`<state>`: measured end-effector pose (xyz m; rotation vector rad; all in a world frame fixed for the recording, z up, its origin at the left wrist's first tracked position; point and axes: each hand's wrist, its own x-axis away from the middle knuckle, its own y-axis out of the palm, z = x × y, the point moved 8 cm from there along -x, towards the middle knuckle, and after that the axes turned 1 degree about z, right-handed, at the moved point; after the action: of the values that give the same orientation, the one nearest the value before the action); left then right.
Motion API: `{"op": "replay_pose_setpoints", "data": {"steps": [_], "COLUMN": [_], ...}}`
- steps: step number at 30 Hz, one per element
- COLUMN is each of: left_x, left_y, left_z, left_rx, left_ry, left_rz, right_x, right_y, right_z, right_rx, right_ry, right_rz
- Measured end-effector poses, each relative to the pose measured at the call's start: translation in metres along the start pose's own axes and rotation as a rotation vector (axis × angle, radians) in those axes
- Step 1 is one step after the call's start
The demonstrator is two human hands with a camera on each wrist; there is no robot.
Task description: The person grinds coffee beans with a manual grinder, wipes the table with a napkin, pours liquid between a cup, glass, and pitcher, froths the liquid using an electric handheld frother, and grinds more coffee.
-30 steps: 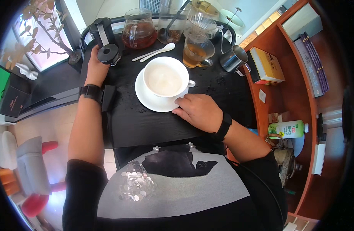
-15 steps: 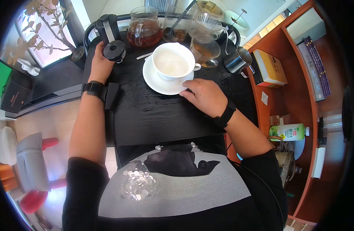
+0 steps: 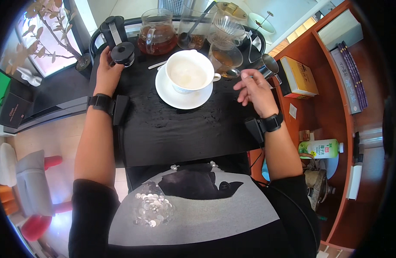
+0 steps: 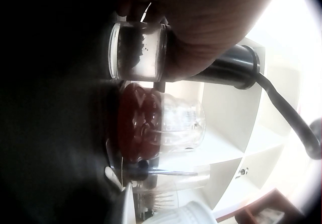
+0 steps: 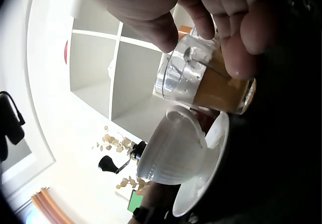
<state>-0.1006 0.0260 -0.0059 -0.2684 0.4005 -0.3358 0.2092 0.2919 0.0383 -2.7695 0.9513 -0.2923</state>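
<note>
My left hand (image 3: 107, 74) grips a black hand coffee grinder (image 3: 122, 53) at the table's far left. Dark grounds show in the grinder's glass jar (image 4: 138, 50) in the left wrist view, the crank handle (image 4: 289, 105) sticking out above. A white cup (image 3: 188, 72) of pale, milky liquid sits on a white saucer (image 3: 180, 101) in the middle. Right of the cup, my right hand (image 3: 258, 91) hovers with loosely bent fingers and holds nothing. Just beyond its fingers stands a glass cup (image 5: 216, 85) of brown liquid, with a steel pitcher (image 3: 270, 65) close by.
Behind the white cup are a glass pot (image 3: 157, 38) of reddish tea, a tall glass (image 3: 196, 26) and a clear ribbed dripper (image 3: 228, 28). A spoon handle (image 3: 156, 65) pokes out past the cup. Shelves (image 3: 288, 129) border the table on the right.
The white cup and saucer have moved away from me across the table. My right hand has let go of the saucer's edge and moved right. The left hand still holds the grinder.
</note>
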Motion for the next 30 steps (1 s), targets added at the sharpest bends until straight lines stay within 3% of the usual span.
{"op": "replay_pose_setpoints", "data": {"steps": [9,13,30], "left_x": [0.005,0.005,0.004], "left_y": [0.000,0.001,-0.001], "left_z": [0.016,0.013,0.009], "left_rx": [-0.047,0.060,0.041], "left_ry": [-0.018,-0.007,-0.006], "left_rz": [-0.030,-0.009,0.008], "right_x": [-0.013,-0.016,-0.001], "right_y": [0.024,0.028,0.002], "right_z": [0.013,0.014,-0.023], "right_rx": [-0.311,-0.407,-0.223], "right_ry": [0.093,0.086,-0.094], "right_rz": [-0.142,-0.191,-0.029]}}
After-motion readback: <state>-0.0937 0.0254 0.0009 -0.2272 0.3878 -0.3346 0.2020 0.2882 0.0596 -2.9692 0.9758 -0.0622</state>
